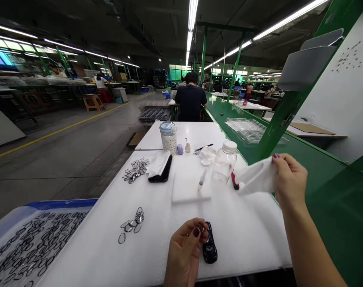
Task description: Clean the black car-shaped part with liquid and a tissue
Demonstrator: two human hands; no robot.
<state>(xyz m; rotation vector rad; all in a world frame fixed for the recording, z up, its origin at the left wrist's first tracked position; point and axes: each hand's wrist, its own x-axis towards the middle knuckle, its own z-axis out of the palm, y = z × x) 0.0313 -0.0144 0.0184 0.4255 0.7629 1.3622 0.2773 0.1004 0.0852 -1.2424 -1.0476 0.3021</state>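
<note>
My left hand (185, 249) rests near the front edge of the white table (109, 247), its fingers closed on a small black glossy part (209, 245) that lies on the table. My right hand (289, 179) is raised at the right and pinches a white cloth (256, 179) by its corner. The cloth hangs out toward a clear plastic bottle (224, 163) with a white cap. A white foam pad (190, 179) lies in the middle, with a small dropper (202, 180) on it.
Small black rings lie in two piles (132, 225) (135, 169); a blue-rimmed tray (32, 243) at left holds many more. A black phone (161, 171), a lidded cup (168, 137) and tweezers (203, 148) sit farther back. A green rack frame (277, 119) borders the right. A person (190, 97) sits ahead.
</note>
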